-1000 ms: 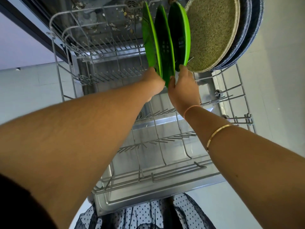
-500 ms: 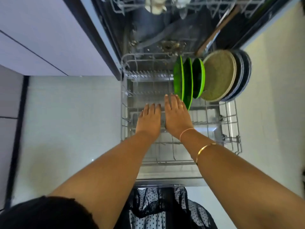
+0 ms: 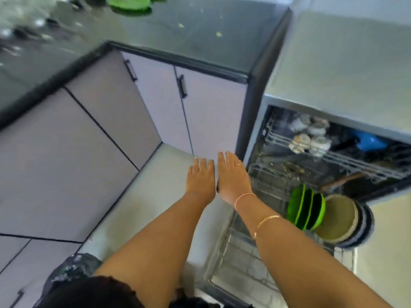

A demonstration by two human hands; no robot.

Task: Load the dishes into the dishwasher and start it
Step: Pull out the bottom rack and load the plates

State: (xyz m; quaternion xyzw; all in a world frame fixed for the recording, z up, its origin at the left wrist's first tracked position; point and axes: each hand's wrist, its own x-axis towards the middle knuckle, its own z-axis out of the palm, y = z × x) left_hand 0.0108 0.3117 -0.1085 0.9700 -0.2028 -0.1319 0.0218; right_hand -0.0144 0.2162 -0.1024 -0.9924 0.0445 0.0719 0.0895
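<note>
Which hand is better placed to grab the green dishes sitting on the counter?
Probably the left. Both hands are empty with straight fingers, but the left hand lies on the side toward the green dishes on the counter, while the right hand is nearer the open dishwasher.

The open dishwasher [image 3: 262, 134] stands to the right of the cabinet doors [image 3: 211, 116]. Its lower rack [image 3: 242, 258] is pulled out in front of it. Toward the right of that rack, three small plates [image 3: 304, 210] stand on edge in a row, a larger plate [image 3: 335, 218] just to their right and further plates [image 3: 365, 221] behind that one. The upper rack [image 3: 347, 158], inside the machine, holds cups [image 3: 311, 138]. The left hand [image 3: 201, 178] and right hand [image 3: 232, 176] are side by side, left of the dishwasher, in front of the cabinet doors and above the floor [image 3: 144, 196]. More plates [image 3: 129, 3] lie on the desk [image 3: 222, 30] above the cabinets.
</note>
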